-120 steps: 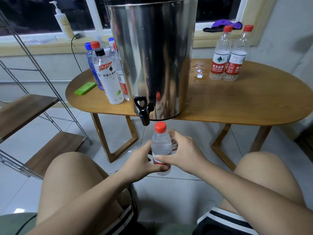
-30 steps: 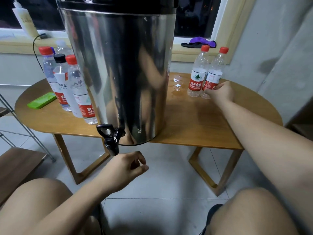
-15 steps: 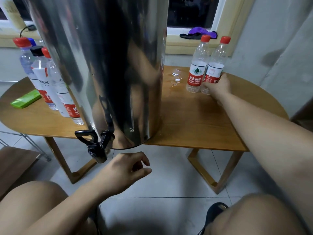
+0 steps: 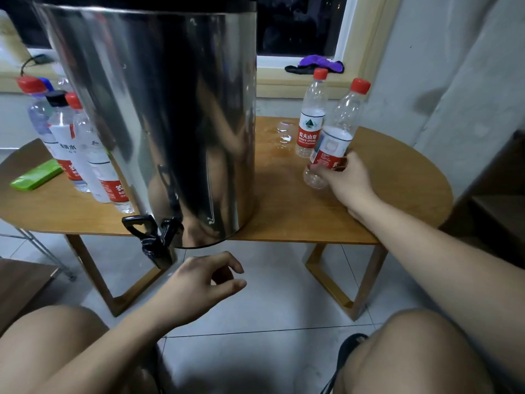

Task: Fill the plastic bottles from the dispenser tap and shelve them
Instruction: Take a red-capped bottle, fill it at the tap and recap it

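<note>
A large steel dispenser stands on the wooden table, its black tap jutting over the front edge. My right hand grips the lower part of an empty red-capped plastic bottle, which is tilted and lifted off the table. A second empty bottle stands upright just behind it. My left hand hovers below and right of the tap, fingers loosely curled, holding nothing. Several capped bottles stand left of the dispenser.
A green flat object lies at the table's left. A water puddle glistens beside the bottles. Dark and purple cloths sit on the windowsill. A wooden shelf board shows at lower left. My knees frame the tiled floor.
My right hand has closed round the right-hand bottle and lifted and tilted it towards me. My left hand stays under the tap, holding nothing.
</note>
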### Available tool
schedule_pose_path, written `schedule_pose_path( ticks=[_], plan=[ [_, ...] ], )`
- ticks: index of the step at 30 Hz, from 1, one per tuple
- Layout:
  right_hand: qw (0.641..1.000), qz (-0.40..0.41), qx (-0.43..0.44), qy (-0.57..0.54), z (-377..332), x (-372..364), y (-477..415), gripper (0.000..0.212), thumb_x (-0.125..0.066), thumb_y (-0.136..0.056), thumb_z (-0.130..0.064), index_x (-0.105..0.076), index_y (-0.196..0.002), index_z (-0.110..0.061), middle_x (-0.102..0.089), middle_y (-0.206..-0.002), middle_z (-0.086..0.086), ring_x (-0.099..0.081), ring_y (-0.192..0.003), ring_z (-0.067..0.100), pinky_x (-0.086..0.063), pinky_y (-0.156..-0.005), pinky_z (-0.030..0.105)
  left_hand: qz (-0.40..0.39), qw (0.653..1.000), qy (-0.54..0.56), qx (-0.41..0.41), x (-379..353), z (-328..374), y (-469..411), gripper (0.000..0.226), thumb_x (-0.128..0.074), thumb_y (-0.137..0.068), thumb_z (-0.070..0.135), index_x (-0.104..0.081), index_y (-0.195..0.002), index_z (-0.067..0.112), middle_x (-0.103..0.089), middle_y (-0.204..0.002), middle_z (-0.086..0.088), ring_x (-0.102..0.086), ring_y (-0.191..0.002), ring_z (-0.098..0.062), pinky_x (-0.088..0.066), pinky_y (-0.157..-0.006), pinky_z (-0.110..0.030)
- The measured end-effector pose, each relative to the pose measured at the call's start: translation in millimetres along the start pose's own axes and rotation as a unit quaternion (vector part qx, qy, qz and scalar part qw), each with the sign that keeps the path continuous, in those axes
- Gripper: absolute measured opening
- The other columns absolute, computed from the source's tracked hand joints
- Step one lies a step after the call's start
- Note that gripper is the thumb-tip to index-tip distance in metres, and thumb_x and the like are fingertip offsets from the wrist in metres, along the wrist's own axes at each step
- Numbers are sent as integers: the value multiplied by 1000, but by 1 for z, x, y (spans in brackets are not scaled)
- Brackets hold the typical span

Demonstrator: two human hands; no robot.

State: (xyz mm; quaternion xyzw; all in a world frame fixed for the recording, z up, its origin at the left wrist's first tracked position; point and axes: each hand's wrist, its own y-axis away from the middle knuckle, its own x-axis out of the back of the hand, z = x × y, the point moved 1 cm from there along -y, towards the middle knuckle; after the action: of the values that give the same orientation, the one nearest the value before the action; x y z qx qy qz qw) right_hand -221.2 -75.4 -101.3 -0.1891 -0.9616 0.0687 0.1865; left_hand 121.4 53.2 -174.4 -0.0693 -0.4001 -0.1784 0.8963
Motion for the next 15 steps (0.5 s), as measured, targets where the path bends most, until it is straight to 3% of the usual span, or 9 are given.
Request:
schedule_pose_path(
  ticks=[2, 6, 8, 10, 13, 15],
  plan=[
    [999, -31, 12, -18, -13, -2, 39, 46, -95, -82, -33, -60, -112, -37, -72, -109, -17, -68, -98, -4, -54, -86, 25, 0, 1000, 10, -1, 2, 1, 3, 20, -74, -97, 55, -70, -111, 43, -75, -98, 21, -71, -98, -3, -56, -87, -32],
    [992, -116, 30, -38, -29, -10, 113, 53, -96, -81, -31, -64, -124, -37, -76, -115, -17, -71, -103, -7, -56, -82, 15, 7, 999, 45, -7, 8, 6, 10, 24, -77, -96, 52, -68, -116, 43, -76, -99, 19, -72, -101, -4, -57, -86, -32],
    [986, -159, 49, -34, -30, -16, 144, 58, -96, -81, -29, -64, -127, -41, -76, -118, -21, -72, -110, -2, -59, -89, 18, 17, 998, 59, -12, 11, 8, 13, 34, -79, -92, 57, -66, -120, 43, -75, -103, 20, -72, -104, -3, -57, -85, -29],
    [980, -189, 55, -11, -23, -23, 167, 60, -97, -80, -31, -64, -129, -41, -77, -120, -22, -74, -111, 3, -61, -96, 30, 21, 997, 70, -19, 14, 9, 17, 49, -79, -85, 67, -63, -126, 44, -72, -111, 26, -71, -109, -2, -57, -84, -25],
    [970, -236, 46, 46, -8, -34, 194, 61, -96, -77, -44, -63, -128, -44, -77, -116, -21, -74, -106, 4, -62, -95, 38, 16, 995, 93, -33, 17, 15, 24, 61, -76, -82, 73, -59, -134, 45, -68, -122, 27, -67, -120, -2, -58, -88, -25],
    [955, -281, 43, 79, 1, -41, 209, 64, -95, -76, -50, -62, -130, -44, -76, -116, -20, -73, -105, 4, -63, -93, 38, 15, 992, 113, -48, 18, 21, 28, 59, -77, -87, 66, -57, -137, 44, -69, -128, 22, -65, -125, -3, -59, -93, -30]
  ],
)
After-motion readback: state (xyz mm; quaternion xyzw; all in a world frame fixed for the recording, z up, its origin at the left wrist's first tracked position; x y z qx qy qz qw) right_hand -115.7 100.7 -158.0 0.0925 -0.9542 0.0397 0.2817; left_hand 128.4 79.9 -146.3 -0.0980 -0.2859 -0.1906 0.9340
